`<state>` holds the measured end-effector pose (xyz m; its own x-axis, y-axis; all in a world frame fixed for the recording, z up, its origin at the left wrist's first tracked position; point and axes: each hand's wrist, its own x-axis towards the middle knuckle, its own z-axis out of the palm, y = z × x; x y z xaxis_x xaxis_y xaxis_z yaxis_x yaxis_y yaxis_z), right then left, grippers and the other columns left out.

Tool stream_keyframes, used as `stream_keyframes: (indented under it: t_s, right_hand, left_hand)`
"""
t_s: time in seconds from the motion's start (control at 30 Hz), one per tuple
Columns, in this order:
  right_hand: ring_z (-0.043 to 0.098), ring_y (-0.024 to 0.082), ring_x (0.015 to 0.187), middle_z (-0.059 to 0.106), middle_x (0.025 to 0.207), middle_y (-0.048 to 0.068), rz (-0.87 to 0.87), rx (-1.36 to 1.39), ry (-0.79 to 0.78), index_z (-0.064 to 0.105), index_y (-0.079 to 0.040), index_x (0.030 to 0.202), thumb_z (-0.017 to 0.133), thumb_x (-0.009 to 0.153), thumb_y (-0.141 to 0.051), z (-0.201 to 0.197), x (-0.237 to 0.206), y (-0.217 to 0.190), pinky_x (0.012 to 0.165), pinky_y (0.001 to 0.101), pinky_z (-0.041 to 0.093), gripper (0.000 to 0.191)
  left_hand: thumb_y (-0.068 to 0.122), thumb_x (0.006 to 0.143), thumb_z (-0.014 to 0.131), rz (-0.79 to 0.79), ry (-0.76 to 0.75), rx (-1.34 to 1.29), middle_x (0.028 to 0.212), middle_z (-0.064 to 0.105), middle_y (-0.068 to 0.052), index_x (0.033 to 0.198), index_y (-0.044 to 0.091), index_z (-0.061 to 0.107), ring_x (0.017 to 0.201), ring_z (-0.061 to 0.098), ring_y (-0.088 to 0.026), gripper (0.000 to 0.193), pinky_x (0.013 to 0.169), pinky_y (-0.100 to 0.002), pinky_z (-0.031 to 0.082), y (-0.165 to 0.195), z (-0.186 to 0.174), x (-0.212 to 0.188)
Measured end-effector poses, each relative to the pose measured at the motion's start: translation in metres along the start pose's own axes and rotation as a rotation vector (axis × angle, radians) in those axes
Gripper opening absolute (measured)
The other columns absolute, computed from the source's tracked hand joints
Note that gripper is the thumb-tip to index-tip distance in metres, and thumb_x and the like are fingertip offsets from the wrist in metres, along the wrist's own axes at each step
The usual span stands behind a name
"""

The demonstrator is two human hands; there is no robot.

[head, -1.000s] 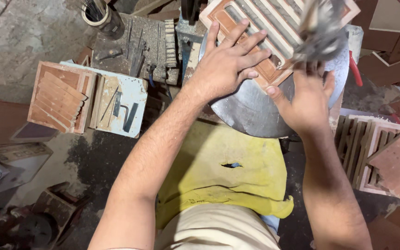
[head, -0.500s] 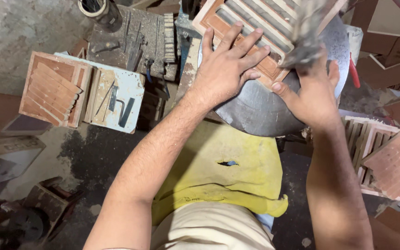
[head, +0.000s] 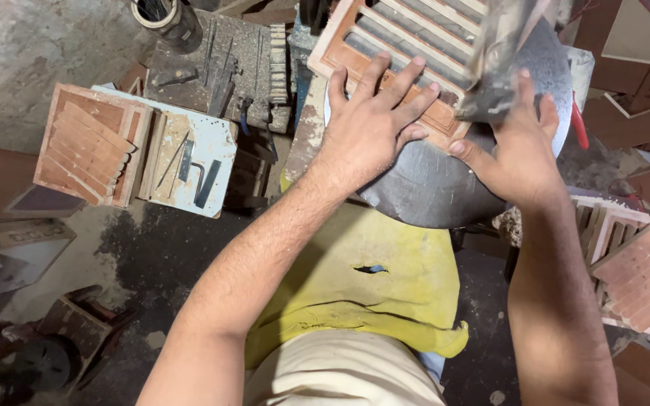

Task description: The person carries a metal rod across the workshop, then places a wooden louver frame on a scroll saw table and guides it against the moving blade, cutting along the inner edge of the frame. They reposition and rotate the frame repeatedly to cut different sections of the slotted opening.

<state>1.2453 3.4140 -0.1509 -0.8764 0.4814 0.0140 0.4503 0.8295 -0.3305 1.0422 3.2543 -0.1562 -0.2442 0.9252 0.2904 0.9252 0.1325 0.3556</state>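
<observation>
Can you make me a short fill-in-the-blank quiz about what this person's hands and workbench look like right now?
1. The left hand lies with spread fingers flat on a slatted clay ____.
2. That piece rests on a round grey ____ disc.
3. The right hand grips a blurred grey tool held ____ the slatted piece.
4. The cloth over the person's lap is ____ in colour.

Missing words: grille; metal; above; yellow.

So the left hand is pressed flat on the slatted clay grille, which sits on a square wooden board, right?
Not quite. The left hand is pressed flat on the grille, but the head view shows it sitting on a round grey metal disc, not a square wooden board.
</observation>
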Motion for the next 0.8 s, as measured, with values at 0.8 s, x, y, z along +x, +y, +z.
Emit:
stream_keyframes:
  t_s: [0.8]
  right_hand:
    - [0.015,0.056,0.153,0.032,0.163,0.031,0.091,0.076,0.077,0.038,-0.005,0.166,0.049,0.107,-0.038,0.010,-0.006,-0.021,0.118,0.0725,0.002,0.069]
  left_hand:
    - [0.054,0.092,0.066,-0.025,0.002,0.041,0.160,0.040,0.001,0.145,0.032,0.058,0.144,0.039,-0.032,0.058,0.108,-0.071,0.028,0.001,-0.001,0.003]
